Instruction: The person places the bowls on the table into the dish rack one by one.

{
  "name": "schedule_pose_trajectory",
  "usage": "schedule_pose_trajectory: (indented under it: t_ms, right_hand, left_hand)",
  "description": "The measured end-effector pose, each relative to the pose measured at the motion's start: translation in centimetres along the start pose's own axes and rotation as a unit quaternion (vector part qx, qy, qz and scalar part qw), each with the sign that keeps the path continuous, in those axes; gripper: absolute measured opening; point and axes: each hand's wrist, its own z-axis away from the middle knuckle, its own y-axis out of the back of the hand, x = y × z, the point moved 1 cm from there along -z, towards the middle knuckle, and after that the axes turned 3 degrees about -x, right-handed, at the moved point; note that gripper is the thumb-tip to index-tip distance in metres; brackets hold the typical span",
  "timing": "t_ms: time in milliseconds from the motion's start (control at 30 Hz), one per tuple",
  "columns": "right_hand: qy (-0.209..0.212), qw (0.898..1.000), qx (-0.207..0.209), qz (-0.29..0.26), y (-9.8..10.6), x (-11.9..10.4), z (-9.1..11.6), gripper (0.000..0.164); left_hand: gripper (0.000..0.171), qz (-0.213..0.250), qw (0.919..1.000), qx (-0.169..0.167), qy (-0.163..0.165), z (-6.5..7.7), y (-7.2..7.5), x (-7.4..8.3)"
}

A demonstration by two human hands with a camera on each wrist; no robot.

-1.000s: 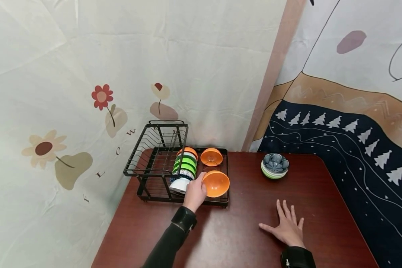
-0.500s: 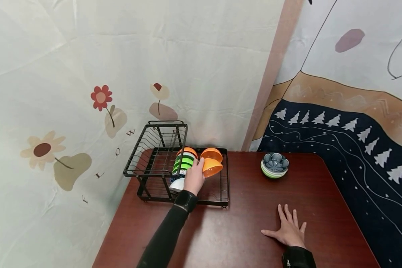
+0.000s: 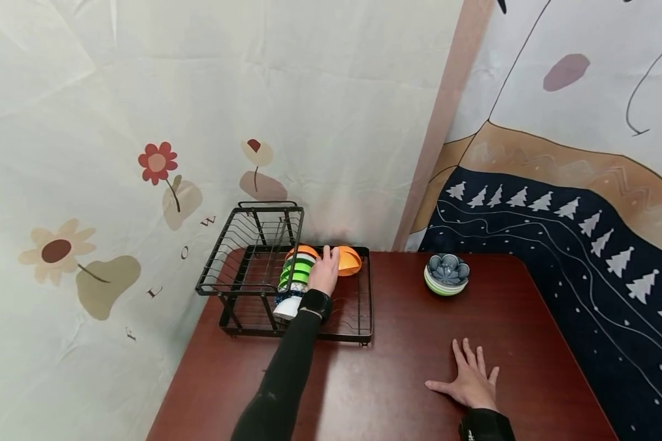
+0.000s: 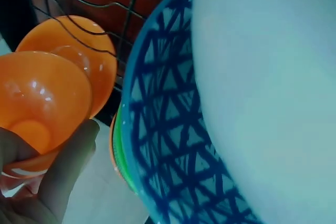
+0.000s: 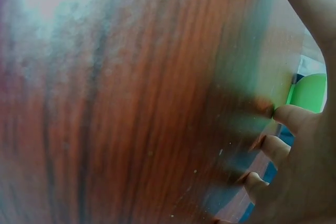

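Left hand (image 3: 323, 274): thumb and fingers pinch the rim of an orange bowl (image 4: 47, 87), inside the rack (image 3: 342, 337). Bowl smooth, glossy, round; cut off by the left edge of the wrist view. From the head, the hand covers much of it.

Second orange bowl (image 4: 100, 72) just behind, on edge against thin bent wires, partly hidden by the first. Whether the two touch: cannot tell.

Right hand (image 3: 471, 383): fingers spread, holding nothing, on the table (image 3: 397, 367); its own wrist view crops the palm. Wood grain streaked, blurred there, glare in one corner.

Beside the left hand, a row of bowls on edge: white bowl (image 4: 268, 103), cropped and soft; blue-patterned bowl (image 4: 168, 119), triangle lattice; green bowls (image 3: 293, 275) partly behind black bars.

Farther right, grey petal-shaped bowl (image 3: 448, 269) atop pale, green-banded bowls (image 3: 444, 289); count unclear. Behind: creased, printed cloth (image 3: 336, 122).
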Motion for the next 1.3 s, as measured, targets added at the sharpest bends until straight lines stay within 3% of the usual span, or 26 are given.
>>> schedule_pose_trajectory:
  t_ms: [200, 467, 633, 767, 833, 1100, 1300]
  right_hand:
    - [-0.003, 1.000, 0.001, -0.003, -0.1, 0.0, 0.2, 0.157]
    - [-0.003, 1.000, 0.001, -0.003, -0.5, 0.0, -0.1, 0.159]
    - [-0.005, 1.000, 0.008, 0.000, -0.5, 0.0, -0.2, 0.158]
    - [-0.006, 1.000, 0.008, 0.001, -0.2, 0.1, -0.2, 0.158]
    - [-0.004, 1.000, 0.008, 0.000, -0.1, 0.2, -0.2, 0.159]
    - [0.000, 1.000, 0.012, 0.001, 0.0, -0.1, -0.1, 0.155]
    - [0.003, 1.000, 0.010, 0.001, -0.2, -0.1, -0.1, 0.155]
  left_hand:
    - [0.020, -0.021, 0.9991, 0.035, 0.010, 0.2, -2.1, 0.4]
    - [0.027, -0.022, 0.9990, -0.005, 0.039, 1.0, -2.5, 1.0]
    - [0.016, 0.030, 0.9985, -0.013, 0.043, 1.2, -3.0, 1.0]
    - [0.002, 0.089, 0.9923, -0.060, 0.061, 0.8, -3.0, 1.2]
    - [0.010, 0.101, 0.9884, -0.088, 0.071, 0.6, -2.7, 1.2]
    - [0.032, 0.099, 0.9813, -0.147, 0.075, -0.5, -1.0, 1.0]
    - [0.041, 0.090, 0.9749, -0.188, 0.079, -0.4, -0.5, 0.7]
